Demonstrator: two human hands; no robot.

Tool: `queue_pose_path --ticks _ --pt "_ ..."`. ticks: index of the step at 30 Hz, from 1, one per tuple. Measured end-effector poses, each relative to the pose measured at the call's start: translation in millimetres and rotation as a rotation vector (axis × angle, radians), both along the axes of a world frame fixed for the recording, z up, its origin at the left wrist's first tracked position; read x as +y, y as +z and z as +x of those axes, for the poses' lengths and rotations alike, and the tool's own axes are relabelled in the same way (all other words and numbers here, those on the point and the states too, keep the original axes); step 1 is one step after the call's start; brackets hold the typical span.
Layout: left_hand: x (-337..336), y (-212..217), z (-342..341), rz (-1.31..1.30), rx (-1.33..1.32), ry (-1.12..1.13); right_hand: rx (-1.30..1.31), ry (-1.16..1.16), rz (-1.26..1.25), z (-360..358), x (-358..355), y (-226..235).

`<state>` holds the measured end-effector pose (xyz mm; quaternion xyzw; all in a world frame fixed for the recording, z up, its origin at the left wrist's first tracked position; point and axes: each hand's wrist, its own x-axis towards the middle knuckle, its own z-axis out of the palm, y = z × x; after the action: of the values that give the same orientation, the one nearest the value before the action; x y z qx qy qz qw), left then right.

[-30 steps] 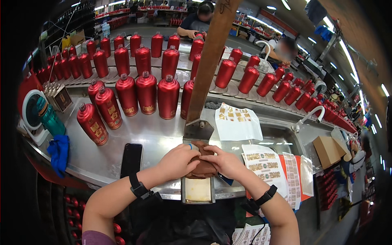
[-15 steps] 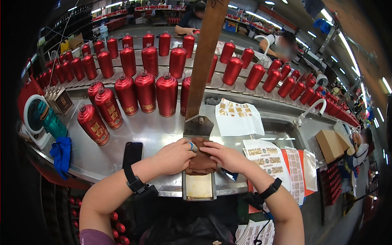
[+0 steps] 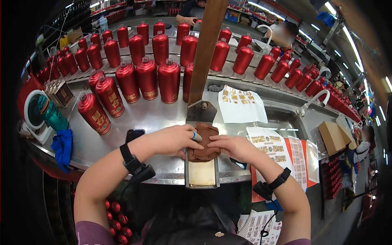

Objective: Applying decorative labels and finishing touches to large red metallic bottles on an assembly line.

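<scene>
Both hands are busy with a folded brown cloth [image 3: 205,152], which lies at the near middle of the metal worktop [image 3: 168,115], over the far part of a narrow metal tray [image 3: 187,176]. A pale pad [image 3: 202,174] shows in the tray on the person's side of the cloth. The step in hand looks to be pressing or arranging this cloth by touch.

The left hand [image 3: 179,139] comes in from the left, its fingers loosely bent and resting on the cloth, one wearing a blue band [image 3: 195,135], with the thumb held apart near the cloth's left edge. The right hand [image 3: 234,146] faces it, fingers slightly curled, tips on the cloth's right side. Neither is clenched; whether either pinches a fold cannot be told.

Any further move of the cloth seems to call for light, even contact from both sides, so that it does not bunch or slide off the tray. The right hand would also need care around the dark flat thing [image 3: 239,163] just below it and the printed sheets [image 3: 266,141] farther right. Red bottles [image 3: 168,81] stand beyond the left forearm, apart from the hands, and a wooden post [image 3: 206,53] rises beyond the tray.
</scene>
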<state>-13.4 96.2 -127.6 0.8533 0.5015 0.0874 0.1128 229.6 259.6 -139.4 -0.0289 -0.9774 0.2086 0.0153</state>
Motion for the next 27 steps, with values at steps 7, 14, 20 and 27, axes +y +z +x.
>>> queue_pose_path --ticks 7,14,20,27 --pt "3 5 -14 -0.133 -0.125 0.023 0.088 -0.066 -0.13 -12 -11 10" --pt "-42 39 10 -0.113 -0.63 0.103 0.14 -0.436 -0.659 5 -44 76" --pt "-65 3 58 -0.532 -1.564 0.495 -0.079 -0.59 -0.998 15 -66 59" --pt "-57 -22 67 0.012 -0.56 0.699 -0.035 -0.53 -0.195 -1 -62 -6"
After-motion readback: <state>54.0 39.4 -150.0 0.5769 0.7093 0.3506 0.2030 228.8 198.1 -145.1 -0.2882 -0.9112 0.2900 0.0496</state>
